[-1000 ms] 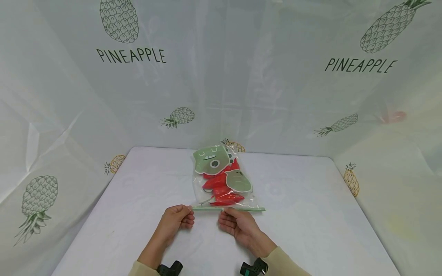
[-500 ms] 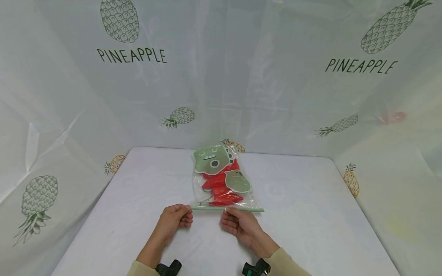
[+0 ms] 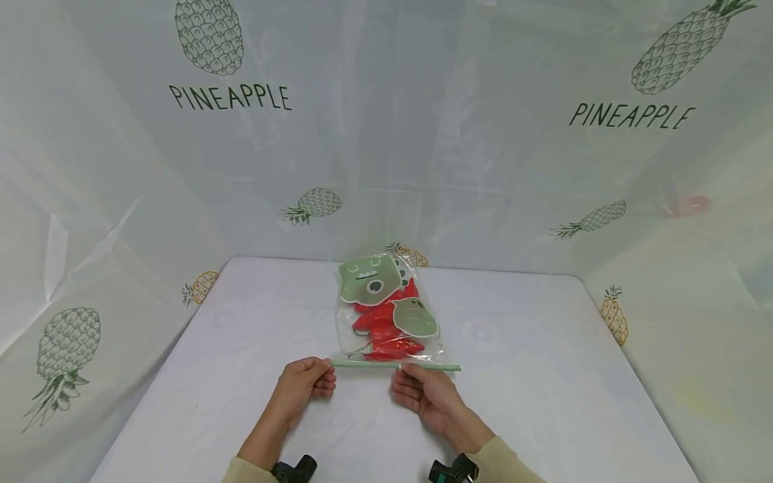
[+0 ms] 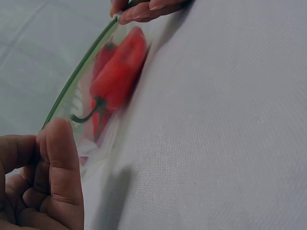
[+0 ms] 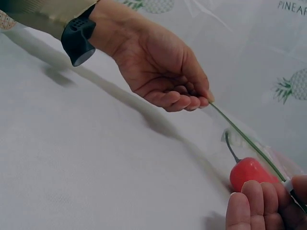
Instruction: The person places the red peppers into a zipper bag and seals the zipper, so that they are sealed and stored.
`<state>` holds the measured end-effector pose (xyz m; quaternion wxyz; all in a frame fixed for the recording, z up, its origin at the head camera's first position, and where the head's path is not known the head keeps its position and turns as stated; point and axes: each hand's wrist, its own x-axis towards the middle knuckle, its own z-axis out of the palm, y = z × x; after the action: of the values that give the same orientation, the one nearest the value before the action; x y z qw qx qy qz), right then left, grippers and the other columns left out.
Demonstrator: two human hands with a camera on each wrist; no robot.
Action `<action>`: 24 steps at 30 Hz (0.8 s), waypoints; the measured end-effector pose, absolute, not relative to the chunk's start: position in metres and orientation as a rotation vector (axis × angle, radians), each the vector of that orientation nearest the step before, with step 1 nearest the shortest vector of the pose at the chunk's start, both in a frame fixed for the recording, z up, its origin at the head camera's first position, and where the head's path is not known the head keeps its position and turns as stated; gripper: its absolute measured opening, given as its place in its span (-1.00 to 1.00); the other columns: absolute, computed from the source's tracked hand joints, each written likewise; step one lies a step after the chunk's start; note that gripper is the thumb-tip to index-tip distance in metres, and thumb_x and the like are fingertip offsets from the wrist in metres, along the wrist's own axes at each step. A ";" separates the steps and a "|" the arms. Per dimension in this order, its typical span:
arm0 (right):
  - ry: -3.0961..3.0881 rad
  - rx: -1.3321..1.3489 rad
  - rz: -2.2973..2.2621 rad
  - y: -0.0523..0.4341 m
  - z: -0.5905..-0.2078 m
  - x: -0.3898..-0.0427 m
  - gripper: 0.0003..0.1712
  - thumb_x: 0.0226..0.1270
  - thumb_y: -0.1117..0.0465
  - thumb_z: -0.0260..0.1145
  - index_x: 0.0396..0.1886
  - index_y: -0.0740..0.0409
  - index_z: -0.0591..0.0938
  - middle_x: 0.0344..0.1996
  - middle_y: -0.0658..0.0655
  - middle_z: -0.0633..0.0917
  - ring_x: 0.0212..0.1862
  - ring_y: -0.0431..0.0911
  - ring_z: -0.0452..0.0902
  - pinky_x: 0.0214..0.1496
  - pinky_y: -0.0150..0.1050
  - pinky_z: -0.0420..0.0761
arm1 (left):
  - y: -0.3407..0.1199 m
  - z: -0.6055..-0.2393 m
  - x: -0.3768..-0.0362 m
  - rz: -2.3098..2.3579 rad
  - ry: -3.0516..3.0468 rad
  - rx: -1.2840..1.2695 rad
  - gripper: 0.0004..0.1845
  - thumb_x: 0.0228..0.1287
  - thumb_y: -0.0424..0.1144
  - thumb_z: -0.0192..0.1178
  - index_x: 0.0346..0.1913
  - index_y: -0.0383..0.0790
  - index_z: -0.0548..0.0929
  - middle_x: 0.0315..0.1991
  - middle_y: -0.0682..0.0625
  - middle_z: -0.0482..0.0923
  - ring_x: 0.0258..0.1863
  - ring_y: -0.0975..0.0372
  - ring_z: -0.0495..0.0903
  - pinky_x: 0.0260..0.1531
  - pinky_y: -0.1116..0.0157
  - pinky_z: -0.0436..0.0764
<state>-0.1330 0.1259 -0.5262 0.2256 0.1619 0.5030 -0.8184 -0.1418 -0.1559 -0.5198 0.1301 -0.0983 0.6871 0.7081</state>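
Observation:
A clear zip bag [image 3: 386, 315] lies on the white table [image 3: 531, 376], with red chili peppers [image 3: 380, 322] and green cartoon prints inside. Its green zip strip [image 3: 395, 366] faces me. My left hand [image 3: 304, 386] pinches the strip's left end. My right hand [image 3: 425, 392] pinches the strip right of its middle. In the left wrist view my left hand [image 4: 43, 182] holds the bag's corner beside the green zip strip [image 4: 76, 72] and a red pepper [image 4: 117, 76]. In the right wrist view my right hand [image 5: 268, 206] grips the green strip [image 5: 244, 139] by a red pepper [image 5: 249, 173], and my left hand [image 5: 165, 76] holds its far end.
White sheets printed with pineapples and the word PINEAPPLE [image 3: 229, 98] hang round the table on three sides. A black wrist camera mount [image 3: 296, 468] sits on each forearm. Bare tabletop lies left and right of the bag.
My right hand has slid a little to the right along the zip strip. The left hand and the bag have stayed put.

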 end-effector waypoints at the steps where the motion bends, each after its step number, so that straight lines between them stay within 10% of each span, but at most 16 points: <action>1: 1.389 0.448 -2.257 0.127 -0.526 -0.133 -0.73 0.52 0.10 0.37 -0.09 0.24 0.73 -0.22 0.12 0.83 -0.14 -0.07 0.82 0.05 -0.11 0.78 | -0.156 -0.520 -0.142 2.057 1.996 -0.290 -0.68 0.59 -0.27 0.17 -0.12 -0.58 0.66 -0.42 -0.05 0.70 -0.43 0.23 0.69 -0.37 0.35 0.75; 24: 1.430 0.492 -2.262 0.148 -0.524 -0.132 -0.70 0.53 0.09 0.37 -0.05 0.28 0.74 -0.23 0.12 0.83 -0.14 -0.08 0.82 0.05 -0.12 0.78 | -0.155 -0.521 -0.141 2.100 2.017 -0.379 -0.76 0.56 -0.34 0.16 -0.13 -0.56 0.66 -0.41 -0.06 0.70 -0.41 0.22 0.69 -0.37 0.34 0.76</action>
<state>-0.1318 0.1476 -0.5239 0.2089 0.1767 0.5141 -0.8129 -0.1413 -0.1552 -0.5205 0.1025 -0.1285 0.6833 0.7114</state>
